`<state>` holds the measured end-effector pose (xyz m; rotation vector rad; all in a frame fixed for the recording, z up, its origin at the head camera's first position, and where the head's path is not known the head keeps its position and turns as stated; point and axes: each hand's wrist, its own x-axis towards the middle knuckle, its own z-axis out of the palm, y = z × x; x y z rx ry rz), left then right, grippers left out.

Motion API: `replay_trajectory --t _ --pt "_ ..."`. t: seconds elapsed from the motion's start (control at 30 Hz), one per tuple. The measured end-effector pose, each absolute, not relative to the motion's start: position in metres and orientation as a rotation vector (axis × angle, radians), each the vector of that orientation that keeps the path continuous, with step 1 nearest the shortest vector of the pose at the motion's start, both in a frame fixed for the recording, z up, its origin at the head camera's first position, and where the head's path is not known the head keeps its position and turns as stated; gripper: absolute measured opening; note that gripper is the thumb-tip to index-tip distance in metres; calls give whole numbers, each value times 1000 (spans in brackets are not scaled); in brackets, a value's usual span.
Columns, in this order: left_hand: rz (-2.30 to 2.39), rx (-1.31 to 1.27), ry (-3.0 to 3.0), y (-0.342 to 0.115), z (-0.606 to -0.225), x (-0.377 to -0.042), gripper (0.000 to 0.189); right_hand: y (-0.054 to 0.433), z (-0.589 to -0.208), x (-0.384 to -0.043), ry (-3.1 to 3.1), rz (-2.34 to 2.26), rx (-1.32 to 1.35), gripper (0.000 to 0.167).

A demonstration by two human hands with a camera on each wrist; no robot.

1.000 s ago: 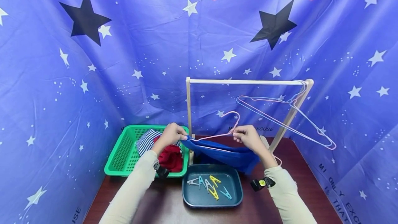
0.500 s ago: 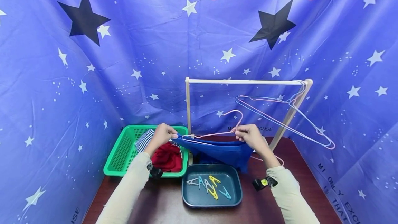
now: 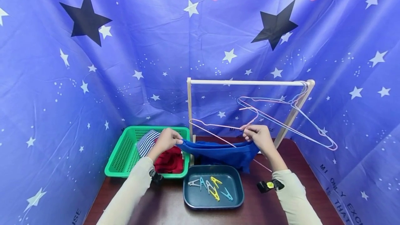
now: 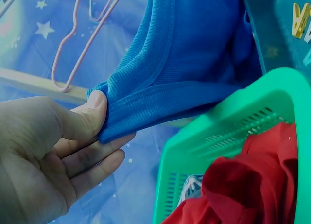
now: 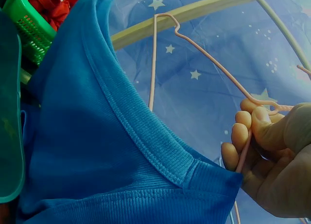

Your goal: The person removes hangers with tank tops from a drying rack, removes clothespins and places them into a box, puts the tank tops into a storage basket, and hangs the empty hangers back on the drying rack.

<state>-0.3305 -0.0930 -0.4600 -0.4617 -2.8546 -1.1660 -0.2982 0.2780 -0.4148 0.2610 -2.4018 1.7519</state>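
Note:
A blue ribbed-neck top (image 3: pixel 222 155) hangs stretched between both hands above the table. My left hand (image 3: pixel 166 141) pinches one shoulder of it between thumb and fingers, plain in the left wrist view (image 4: pixel 46 151). My right hand (image 3: pixel 260 139) grips a pink wire hanger (image 3: pixel 215 125) just below its hook. In the right wrist view, the top's other shoulder (image 5: pixel 214 185) sits at those fingers, over the hanger's near arm. The hanger's left end stands above the neckline, apart from the left shoulder; part of its lower bar is hidden behind the cloth.
A green basket (image 3: pixel 114 155) at the left holds red cloth (image 3: pixel 170 162) and striped cloth (image 3: pixel 147 143). In front, a dark tray (image 3: pixel 193 202) holds several clothespins (image 3: pixel 215 194). Behind stands a rack (image 3: pixel 243 82) with hangers (image 3: pixel 281 124) at its right end.
The hanger's left end, earlier down at the top's left shoulder, has risen clear of the neckline. My right hand has shifted right with the hanger; the left hand still pinches its shoulder.

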Motion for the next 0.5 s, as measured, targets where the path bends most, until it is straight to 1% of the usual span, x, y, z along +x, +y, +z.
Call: replay_trajectory --t 0.27,0.5 --pt "-1184 -549 -2843 -85 -459 -328 5 292 -419 -295 -2360 1780 157 19" --pt "-1184 -546 -2817 -77 -456 -326 9 283 -419 -299 -2371 1779 157 22"
